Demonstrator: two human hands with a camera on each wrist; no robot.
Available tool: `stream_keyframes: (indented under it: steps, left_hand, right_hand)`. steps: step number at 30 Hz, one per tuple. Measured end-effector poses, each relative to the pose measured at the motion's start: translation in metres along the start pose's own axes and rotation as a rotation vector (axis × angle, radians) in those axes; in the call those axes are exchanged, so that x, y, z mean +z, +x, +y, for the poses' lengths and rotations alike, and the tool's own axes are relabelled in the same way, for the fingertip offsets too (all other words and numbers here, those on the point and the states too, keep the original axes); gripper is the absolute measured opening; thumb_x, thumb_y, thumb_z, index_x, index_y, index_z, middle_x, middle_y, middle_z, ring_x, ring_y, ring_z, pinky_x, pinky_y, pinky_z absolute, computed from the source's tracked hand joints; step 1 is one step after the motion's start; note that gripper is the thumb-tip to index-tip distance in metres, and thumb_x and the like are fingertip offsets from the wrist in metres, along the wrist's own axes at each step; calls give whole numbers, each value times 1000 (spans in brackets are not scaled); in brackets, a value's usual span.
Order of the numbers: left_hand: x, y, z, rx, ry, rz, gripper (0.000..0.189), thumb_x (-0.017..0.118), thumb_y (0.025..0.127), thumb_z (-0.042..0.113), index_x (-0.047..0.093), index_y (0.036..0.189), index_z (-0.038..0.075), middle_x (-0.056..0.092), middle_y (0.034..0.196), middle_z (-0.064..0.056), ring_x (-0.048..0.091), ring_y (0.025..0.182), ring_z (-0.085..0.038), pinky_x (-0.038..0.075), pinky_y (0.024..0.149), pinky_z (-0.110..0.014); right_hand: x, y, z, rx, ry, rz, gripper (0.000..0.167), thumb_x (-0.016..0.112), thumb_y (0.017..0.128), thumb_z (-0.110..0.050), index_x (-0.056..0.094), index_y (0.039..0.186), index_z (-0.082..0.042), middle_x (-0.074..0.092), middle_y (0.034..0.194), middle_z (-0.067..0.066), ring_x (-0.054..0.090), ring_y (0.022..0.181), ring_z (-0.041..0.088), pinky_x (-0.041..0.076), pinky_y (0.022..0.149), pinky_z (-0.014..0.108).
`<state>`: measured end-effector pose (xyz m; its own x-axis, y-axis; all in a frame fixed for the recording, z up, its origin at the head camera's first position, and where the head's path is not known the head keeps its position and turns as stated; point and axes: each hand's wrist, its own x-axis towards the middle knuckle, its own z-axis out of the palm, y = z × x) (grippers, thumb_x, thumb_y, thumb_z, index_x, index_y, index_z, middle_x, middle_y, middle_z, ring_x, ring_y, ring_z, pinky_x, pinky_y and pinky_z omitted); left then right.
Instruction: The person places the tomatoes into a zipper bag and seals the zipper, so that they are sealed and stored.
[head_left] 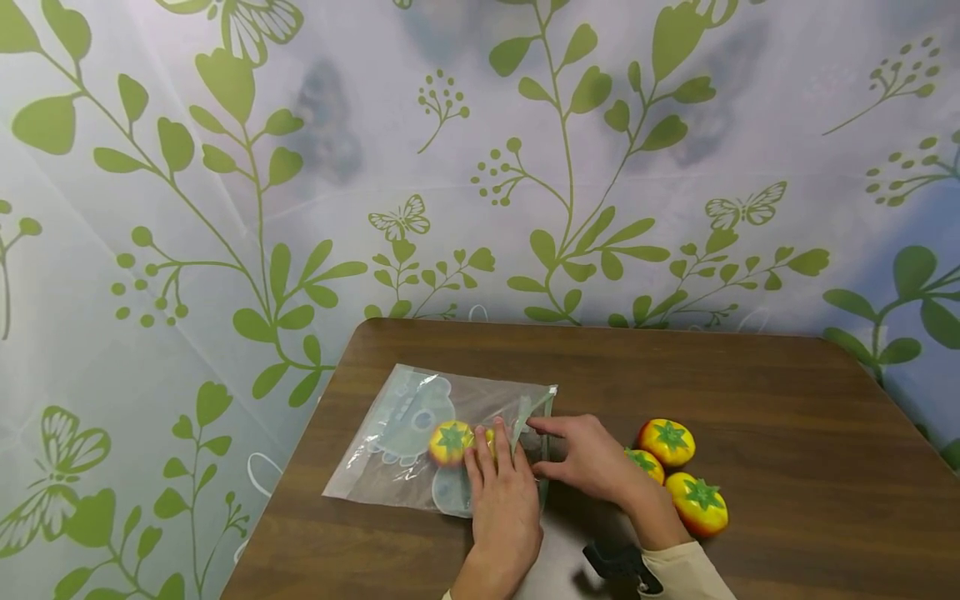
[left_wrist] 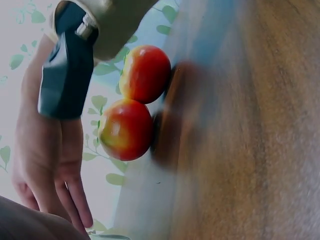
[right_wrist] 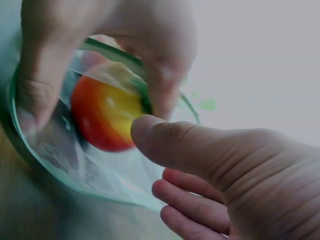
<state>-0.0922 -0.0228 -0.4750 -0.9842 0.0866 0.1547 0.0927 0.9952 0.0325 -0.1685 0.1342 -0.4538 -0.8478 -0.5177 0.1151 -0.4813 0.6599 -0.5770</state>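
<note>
A clear zip bag (head_left: 352,475) with a pale blue cartoon print lies flat on the table, its mouth facing right. Inside it is one toy persimmon (head_left: 448,442), yellow and red with green star-shaped leaves. Another persimmon (right_wrist: 107,112) sits just inside the mouth, partly covered by my left hand (head_left: 500,504). That hand's fingers stretch straight over the bag. My right hand (head_left: 588,458) is at the bag's mouth, thumb and fingers apart, touching the edge. In the right wrist view its thumb (right_wrist: 175,142) lies beside the bag's rim.
Three more persimmons (head_left: 699,502) lie grouped on the brown wooden table (head_left: 810,433), right of my right hand. A black wrist camera mount (head_left: 618,567) sits at my right sleeve. Behind the table hangs a leaf-patterned cloth (head_left: 450,183).
</note>
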Motion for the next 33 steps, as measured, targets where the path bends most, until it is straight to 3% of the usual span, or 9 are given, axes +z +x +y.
stream_keyframes:
  steps: [7,11,18,26,33]
  left_hand:
    - [2,0,1,-4,5,41,82,97,75,23,65,149,9,40,174,-22,38,161,-48,37,127,-61]
    - [2,0,1,-7,-1,21,87,98,74,23,63,152,9,38,175,-22,36,161,-48,36,128,-61]
    - [2,0,1,-12,-18,21,88,98,73,18,63,152,7,38,174,-23,35,161,-49,35,128,-61]
    - [3,0,1,-20,-18,28,88,99,70,17,64,151,8,40,173,-22,38,160,-49,37,127,-61]
    - [3,0,1,-23,-21,32,88,98,70,16,64,151,9,40,173,-22,38,160,-49,37,127,-61]
  right_hand:
    - [-30,-23,-1,109,44,5,64,93,89,-27,71,147,-11,74,144,9,72,130,34,58,106,58]
    - [-47,-38,0,145,29,30,66,94,88,-33,71,146,-14,74,144,8,72,132,33,58,105,58]
    - [-69,-63,7,201,-16,77,67,93,87,-43,71,147,-23,75,142,-1,73,122,26,59,103,57]
    - [-84,-87,21,239,-56,104,67,93,87,-43,71,147,-19,80,132,5,74,124,37,57,103,67]
    - [-95,-111,32,299,-106,94,76,93,85,-51,70,148,-16,76,137,17,74,121,43,59,94,68]
